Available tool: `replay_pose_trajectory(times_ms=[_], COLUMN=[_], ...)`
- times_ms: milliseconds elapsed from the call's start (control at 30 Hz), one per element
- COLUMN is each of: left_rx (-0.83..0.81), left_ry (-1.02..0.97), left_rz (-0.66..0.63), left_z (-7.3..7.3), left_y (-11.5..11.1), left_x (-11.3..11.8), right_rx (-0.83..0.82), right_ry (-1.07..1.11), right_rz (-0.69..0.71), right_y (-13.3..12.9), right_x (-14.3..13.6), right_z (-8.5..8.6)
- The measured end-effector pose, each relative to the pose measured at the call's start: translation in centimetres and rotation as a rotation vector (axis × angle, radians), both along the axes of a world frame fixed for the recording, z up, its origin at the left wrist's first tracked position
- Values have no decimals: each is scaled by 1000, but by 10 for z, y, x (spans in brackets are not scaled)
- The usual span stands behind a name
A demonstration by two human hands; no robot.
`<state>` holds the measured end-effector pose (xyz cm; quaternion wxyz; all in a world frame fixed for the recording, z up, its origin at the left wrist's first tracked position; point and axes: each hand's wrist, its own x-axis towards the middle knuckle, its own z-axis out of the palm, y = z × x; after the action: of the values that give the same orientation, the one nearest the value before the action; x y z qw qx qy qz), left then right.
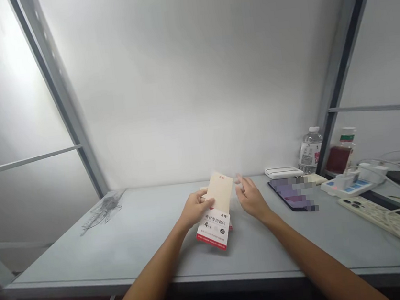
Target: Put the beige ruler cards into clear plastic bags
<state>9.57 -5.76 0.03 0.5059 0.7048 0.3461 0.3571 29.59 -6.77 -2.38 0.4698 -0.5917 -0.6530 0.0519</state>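
Observation:
My left hand point(195, 209) is closed on the left edge of a ruler set packet, its thumb lying across the front. The packet's upper part is a plain cream card point(221, 191) with a small red mark near the top. Below it hangs a white label point(214, 228) with dark printed characters, a figure 4 and a red bottom strip. Part of another red-edged item shows behind the packet; its kind is hidden. My right hand point(251, 197) is just right of the card, apart from it. Its fingers are partly bent, with blurred tips, and nothing shows between them.
On the right of the grey table point(152, 242) lie a phone point(293, 194), a white box-like device point(284, 172), a power strip point(351, 183) with cables and a patterned cream case point(388, 220). A water bottle point(309, 152) and a reddish bottle point(341, 153) stand behind. Dark scribbles point(104, 211) mark the left.

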Motion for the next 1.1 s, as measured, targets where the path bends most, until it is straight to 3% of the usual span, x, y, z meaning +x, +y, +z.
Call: replay_pose_trajectory(times_ms=[300, 467, 600, 900, 1100], left_rx=[123, 173, 209, 90, 255], left_ry=[123, 131, 45, 35, 95], left_rz=[152, 229, 186, 44, 187], left_z=[-2, -5, -6, 0, 1], left_y=[3, 7, 11, 9, 7], left_x=[-4, -3, -6, -10, -7], right_rx=[-6, -54, -113, -250, -418], right_ry=[67, 353, 650, 975, 943], right_rz=[155, 393, 530, 663, 724], right_y=[-8, -8, -8, -12, -21], right_x=[-5, -4, -1, 8, 2], right_z=[5, 8, 12, 24, 32])
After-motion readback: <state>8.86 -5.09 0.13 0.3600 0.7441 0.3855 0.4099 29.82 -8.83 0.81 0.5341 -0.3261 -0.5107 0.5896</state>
